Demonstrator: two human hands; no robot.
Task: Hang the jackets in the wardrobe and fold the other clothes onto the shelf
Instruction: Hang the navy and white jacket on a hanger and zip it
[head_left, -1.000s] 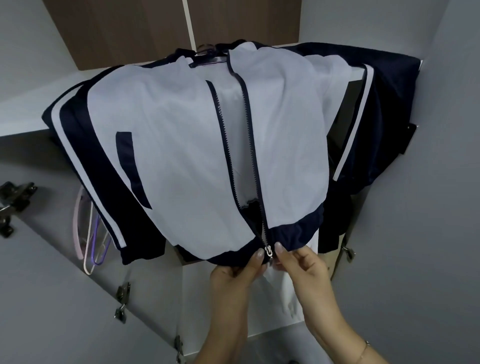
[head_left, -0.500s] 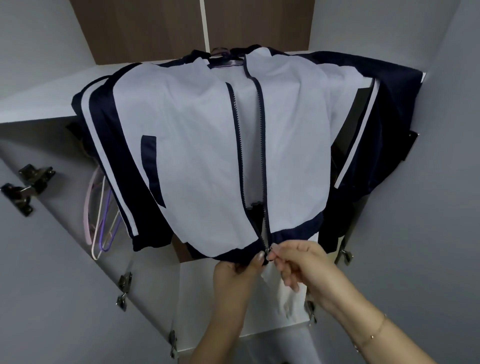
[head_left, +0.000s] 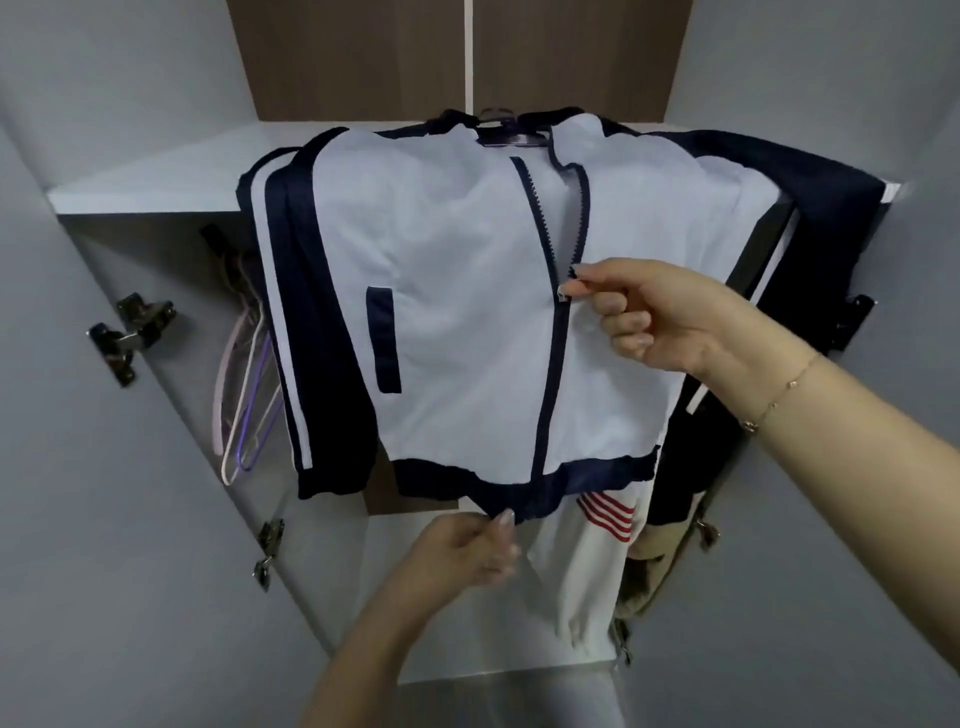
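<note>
1. Jacket (head_left: 457, 312), pale blue with navy sleeves and navy hem, hangs on a hanger (head_left: 511, 136) in the open wardrobe, in front of the edge of the shelf (head_left: 156, 182).
2. My right hand (head_left: 660, 317) is at the middle of the jacket front. Its thumb and first finger pinch the zipper pull (head_left: 563, 292); the other fingers are curled.
3. Below the pull the zipper is closed down to the hem. Above the pull the two rows of teeth stand apart up to the collar.
4. My left hand (head_left: 467, 551) is under the jacket and pinches the navy hem (head_left: 519, 486) just at the bottom end of the zipper.
5. To the left of the jacket, some empty hangers (head_left: 244, 410), pink and purple, hang inside the wardrobe, partly hidden behind the left sleeve.
6. Below the jacket, to the right, a white garment (head_left: 587, 582) with red stripes hangs down, and just beside it I see a beige garment (head_left: 660, 571).
7. Metal hinges (head_left: 127, 335) sit on the grey wardrobe side, well apart to the left of the jacket.
8. A thin bracelet (head_left: 779, 395) is on my right wrist.
</note>
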